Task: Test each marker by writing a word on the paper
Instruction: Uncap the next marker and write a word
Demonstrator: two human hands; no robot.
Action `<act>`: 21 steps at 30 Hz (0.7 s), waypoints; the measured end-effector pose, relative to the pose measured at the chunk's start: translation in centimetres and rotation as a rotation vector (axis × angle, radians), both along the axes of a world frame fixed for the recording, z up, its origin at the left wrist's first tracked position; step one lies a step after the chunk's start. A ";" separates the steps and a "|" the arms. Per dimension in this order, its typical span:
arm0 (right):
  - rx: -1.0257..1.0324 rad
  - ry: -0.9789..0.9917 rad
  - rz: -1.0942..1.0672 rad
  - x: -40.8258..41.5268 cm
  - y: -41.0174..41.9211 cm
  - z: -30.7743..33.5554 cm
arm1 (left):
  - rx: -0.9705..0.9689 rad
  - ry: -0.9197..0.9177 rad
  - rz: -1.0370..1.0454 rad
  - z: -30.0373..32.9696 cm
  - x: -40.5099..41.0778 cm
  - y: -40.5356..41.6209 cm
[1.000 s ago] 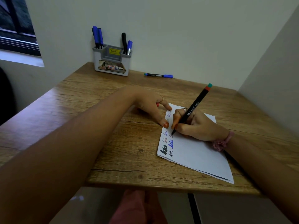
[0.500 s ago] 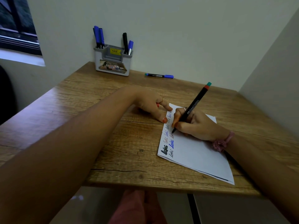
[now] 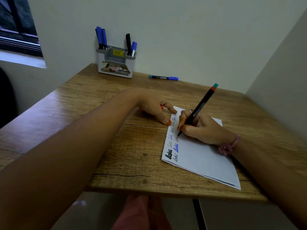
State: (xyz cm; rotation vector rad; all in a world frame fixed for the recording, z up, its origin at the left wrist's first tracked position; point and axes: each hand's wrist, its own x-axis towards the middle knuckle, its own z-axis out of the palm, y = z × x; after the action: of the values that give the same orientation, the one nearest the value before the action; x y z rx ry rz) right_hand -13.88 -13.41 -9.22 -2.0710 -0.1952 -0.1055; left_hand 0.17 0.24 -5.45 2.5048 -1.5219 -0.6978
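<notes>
The right hand (image 3: 204, 128) grips a black marker (image 3: 197, 110) between thumb and fingers, its tip on the paper (image 3: 199, 155) beside rows of written words; the left hand (image 3: 156, 107) pinches a small red cap (image 3: 162, 107), one fingertip resting on the paper's far corner. The paper lies on the wooden table (image 3: 116, 155); a blue-capped marker (image 3: 163, 78) lies near the wall; a grey holder (image 3: 116, 63) behind it keeps more markers.

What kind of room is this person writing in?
Probably a small study or office corner: a wooden desk set against plain walls, a grey plastic pen holder with markers, and a white sheet of paper.
</notes>
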 end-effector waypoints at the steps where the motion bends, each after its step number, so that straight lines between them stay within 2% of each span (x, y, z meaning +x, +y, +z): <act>1: 0.008 -0.006 -0.005 0.0 0.0 0.0 | -0.006 0.001 0.002 0.0 0.0 0.0; 10: -0.023 0.007 0.016 0.0 -0.1 -0.1 | -0.007 0.010 0.005 -0.1 0.2 -0.1; 13: 0.057 -0.027 -0.025 0.0 -0.5 0.3 | -0.030 0.032 0.036 -0.1 0.2 -0.2; 17: 0.325 -0.185 -0.113 0.6 -1.2 2.3 | -0.108 0.068 0.085 0.2 0.3 0.1; 21: 0.285 -0.184 -0.119 1.7 -1.6 6.4 | -0.251 0.130 0.135 0.2 0.4 0.1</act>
State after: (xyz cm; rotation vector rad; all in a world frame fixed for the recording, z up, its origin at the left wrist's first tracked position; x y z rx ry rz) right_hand -12.15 -14.98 -2.81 -1.7870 -0.1587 -0.3760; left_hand 0.52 0.32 -5.28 2.3023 -1.2947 -0.5954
